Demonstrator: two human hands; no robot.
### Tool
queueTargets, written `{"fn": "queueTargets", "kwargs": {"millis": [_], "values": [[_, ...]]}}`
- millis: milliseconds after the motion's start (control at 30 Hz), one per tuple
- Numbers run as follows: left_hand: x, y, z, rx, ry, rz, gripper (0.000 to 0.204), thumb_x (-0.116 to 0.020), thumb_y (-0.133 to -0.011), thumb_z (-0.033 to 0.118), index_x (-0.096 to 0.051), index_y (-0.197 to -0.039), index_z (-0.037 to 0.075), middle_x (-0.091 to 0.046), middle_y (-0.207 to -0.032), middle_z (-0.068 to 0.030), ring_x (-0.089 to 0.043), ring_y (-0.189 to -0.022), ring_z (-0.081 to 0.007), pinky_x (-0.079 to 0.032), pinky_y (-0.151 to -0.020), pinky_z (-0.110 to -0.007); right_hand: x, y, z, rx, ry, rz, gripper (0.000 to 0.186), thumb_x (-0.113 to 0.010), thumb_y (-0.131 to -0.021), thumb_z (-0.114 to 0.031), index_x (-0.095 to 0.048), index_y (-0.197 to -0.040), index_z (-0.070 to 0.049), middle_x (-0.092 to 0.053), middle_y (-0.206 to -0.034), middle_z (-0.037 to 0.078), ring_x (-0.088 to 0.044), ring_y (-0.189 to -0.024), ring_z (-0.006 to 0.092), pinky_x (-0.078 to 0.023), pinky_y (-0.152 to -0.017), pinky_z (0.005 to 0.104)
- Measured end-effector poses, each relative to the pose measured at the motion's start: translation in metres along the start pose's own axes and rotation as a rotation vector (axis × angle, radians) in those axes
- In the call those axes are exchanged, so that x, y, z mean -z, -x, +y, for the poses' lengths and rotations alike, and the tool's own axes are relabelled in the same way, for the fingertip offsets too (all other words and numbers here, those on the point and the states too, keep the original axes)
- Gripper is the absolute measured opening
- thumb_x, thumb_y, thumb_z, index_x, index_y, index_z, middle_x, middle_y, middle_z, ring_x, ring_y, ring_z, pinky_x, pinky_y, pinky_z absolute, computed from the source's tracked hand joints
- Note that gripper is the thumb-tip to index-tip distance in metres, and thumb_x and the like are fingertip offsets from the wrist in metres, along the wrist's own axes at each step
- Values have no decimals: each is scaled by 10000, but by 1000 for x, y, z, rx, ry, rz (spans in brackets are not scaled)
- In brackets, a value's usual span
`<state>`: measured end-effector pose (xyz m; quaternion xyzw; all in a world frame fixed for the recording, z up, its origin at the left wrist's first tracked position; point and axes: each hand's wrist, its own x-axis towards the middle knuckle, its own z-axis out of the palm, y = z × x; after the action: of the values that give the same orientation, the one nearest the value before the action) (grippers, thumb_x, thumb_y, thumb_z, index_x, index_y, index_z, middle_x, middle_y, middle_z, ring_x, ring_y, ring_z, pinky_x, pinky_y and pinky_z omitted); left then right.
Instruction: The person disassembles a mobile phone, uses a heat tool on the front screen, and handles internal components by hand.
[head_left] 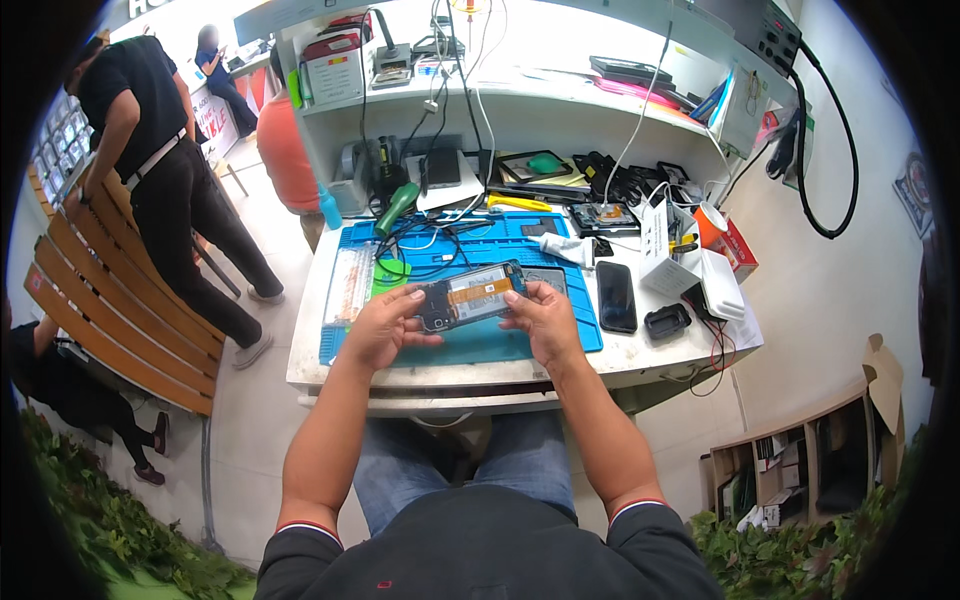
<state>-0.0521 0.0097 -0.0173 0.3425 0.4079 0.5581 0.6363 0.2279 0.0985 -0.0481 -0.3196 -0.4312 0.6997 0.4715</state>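
Between my two hands is an opened smartphone (pixel 462 303), its inside facing up, with an orange flex cable across a dark battery. My left hand (pixel 388 325) grips its left end, thumb on top. At the other end my right hand (pixel 541 318) pinches the phone, its thumb lying on the upper face. The phone is held tilted above a blue repair mat (pixel 470 345). Partly hidden behind my right hand, another dark phone part (pixel 546 278) lies on the mat. A black smartphone (pixel 617 298) rests on the table to the right.
A green-handled tool (pixel 398 207) and tangled black cables (pixel 425 240) lie on the mat's far side, near a white tube (pixel 566 248). White boxes (pixel 668 255) and a black tray (pixel 667 321) stand at the right. A shelf (pixel 520 105) spans the back. People stand and sit at left beside a wooden bench (pixel 120 320).
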Motion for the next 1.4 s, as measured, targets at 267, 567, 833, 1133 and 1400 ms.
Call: {"fn": "queueTargets", "kwargs": {"millis": [267, 567, 833, 1133, 1400], "values": [[-4, -8, -6, 13, -226, 61, 402, -695, -1087, 192, -663, -1417, -34, -789, -1197, -141, -800, -972, -224, -706, -765, -392, -1, 13, 15, 43, -26, 68, 244, -838, -1028, -132, -719, -1167, 28, -807, -1031, 125, -783, -840, 173, -691, -713, 349], [-3, -11, -6, -13, -234, 61, 348, -687, -1073, 146, -685, -1379, -19, -801, -1131, -113, -795, -895, -170, -691, -707, -349, 12, 13, 16, 356, 480, 80, 562, -879, -994, -206, -643, -1412, 86, -766, -1271, 184, -767, -1124, 230, -669, -902, 381], [11, -19, -16, 66, -260, -7, 312, -715, -1086, 187, -715, -1336, 0, -807, -1137, -94, -811, -891, -144, -712, -691, -348, -23, 19, -28, 669, 1419, -401, 1002, -999, -770, -423, -565, -1603, -74, -620, -1569, 231, -553, -1470, 421, -369, -1301, 539], [6, -3, -7, -42, -56, -121, 530, -770, -1090, 281, -623, -1522, 10, -775, -1291, -106, -790, -1078, -190, -688, -876, -345, -41, 15, -23, 494, 1123, -260, 757, -993, -728, -298, -703, -1372, -25, -711, -1345, 200, -708, -1240, 393, -578, -1074, 465], [-2, -7, -7, -128, -316, -37, 493, -845, -1012, 110, -642, -1451, 18, -769, -1284, -88, -773, -1111, -175, -706, -894, -363, -38, 6, -13, 866, 1271, -243, 810, -1021, -709, -228, -635, -1393, -32, -642, -1448, 219, -673, -1267, 413, -567, -1076, 503]]}}
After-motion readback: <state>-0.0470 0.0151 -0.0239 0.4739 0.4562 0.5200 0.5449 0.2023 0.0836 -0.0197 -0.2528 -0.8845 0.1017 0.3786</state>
